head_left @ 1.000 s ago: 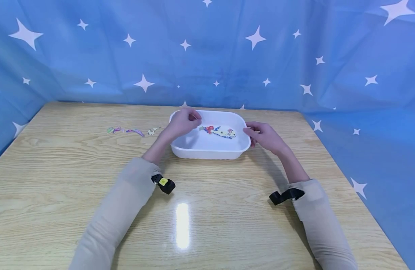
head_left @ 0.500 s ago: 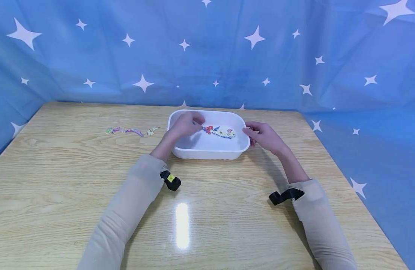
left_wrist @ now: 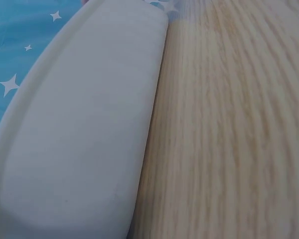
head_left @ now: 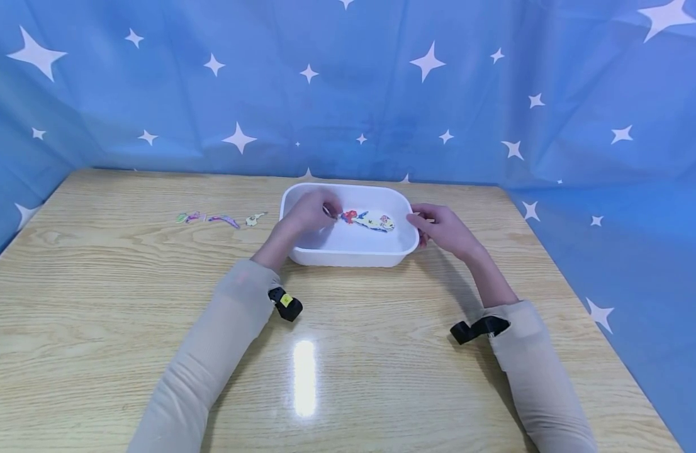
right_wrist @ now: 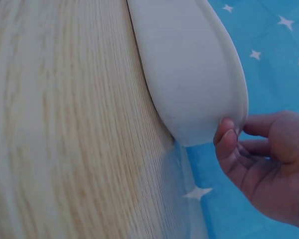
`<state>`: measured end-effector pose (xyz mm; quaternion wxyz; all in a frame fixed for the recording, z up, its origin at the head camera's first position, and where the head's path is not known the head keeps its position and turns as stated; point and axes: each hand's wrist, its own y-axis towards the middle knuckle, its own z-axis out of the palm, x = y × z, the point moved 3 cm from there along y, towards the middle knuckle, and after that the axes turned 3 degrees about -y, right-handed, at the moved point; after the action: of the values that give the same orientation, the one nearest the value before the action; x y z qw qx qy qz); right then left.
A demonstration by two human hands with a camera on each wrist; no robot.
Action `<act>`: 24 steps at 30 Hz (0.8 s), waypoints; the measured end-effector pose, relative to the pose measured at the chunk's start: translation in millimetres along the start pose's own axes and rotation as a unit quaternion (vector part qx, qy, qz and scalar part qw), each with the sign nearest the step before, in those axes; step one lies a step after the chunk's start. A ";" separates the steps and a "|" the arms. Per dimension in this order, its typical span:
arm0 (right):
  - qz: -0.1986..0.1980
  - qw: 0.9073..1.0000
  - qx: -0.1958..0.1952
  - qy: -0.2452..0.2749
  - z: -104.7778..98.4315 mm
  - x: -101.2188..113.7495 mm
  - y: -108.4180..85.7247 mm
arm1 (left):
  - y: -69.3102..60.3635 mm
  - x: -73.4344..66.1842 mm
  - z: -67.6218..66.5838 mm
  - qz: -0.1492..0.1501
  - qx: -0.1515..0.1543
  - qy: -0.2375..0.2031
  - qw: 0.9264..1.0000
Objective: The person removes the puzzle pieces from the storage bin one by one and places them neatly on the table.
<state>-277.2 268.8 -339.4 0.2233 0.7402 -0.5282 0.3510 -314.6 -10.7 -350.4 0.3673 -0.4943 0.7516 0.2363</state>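
Note:
A white plastic basin (head_left: 348, 258) stands at the back of the table. Inside it lie colourful flat cutouts (head_left: 376, 221), one with red and blue parts, one pale yellow with a blue edge. My left hand (head_left: 311, 211) is inside the basin's left part, fingers bent down and seeming to pinch a small flat cutout, mostly hidden by the fingers. The left wrist view shows only the basin's outer wall (left_wrist: 84, 119), not the hand. At the right end, my right hand (head_left: 443, 229) grips the rim between thumb and fingers; the right wrist view shows these fingertips (right_wrist: 226, 142) against the wall.
Left of the basin, a row of several small flat cutouts lies on the wooden table (head_left: 127, 283): a yellowish one (head_left: 255, 219), a purple one (head_left: 224, 220) and smaller pieces farther left. A blue star-patterned curtain (head_left: 348, 88) hangs behind the table.
My left hand has moved right and lower into the basin, toward the red and blue cutout. My right hand stays at the rim, and the row on the table is unchanged.

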 end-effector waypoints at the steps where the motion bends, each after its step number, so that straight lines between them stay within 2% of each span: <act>1: 0.000 1.000 0.000 0.000 -0.2 -0.1 0.0 | -0.2 -0.3 0.1 -0.002 -0.003 0.004 1.000; 4: 0.002 1.000 0.002 -0.003 -0.4 -0.1 0.2 | -0.3 -0.2 0.8 -0.014 -0.008 0.015 1.000; 12: 0.000 1.000 0.001 0.001 -0.3 0.0 0.2 | -2.3 1.2 1.7 -0.051 -0.008 0.011 0.999; 17: -0.002 1.000 0.002 -0.002 -0.4 -0.8 0.7 | -3.3 2.6 1.7 -0.059 -0.010 0.018 0.998; 24: -0.005 1.000 -0.001 -0.005 -0.3 0.7 -0.3 | -3.7 2.9 1.9 -0.053 -0.007 0.030 0.998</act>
<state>-276.9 268.6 -338.6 0.2229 0.7441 -0.5261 0.3462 -311.3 -12.4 -353.8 0.3535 -0.5431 0.7329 0.2071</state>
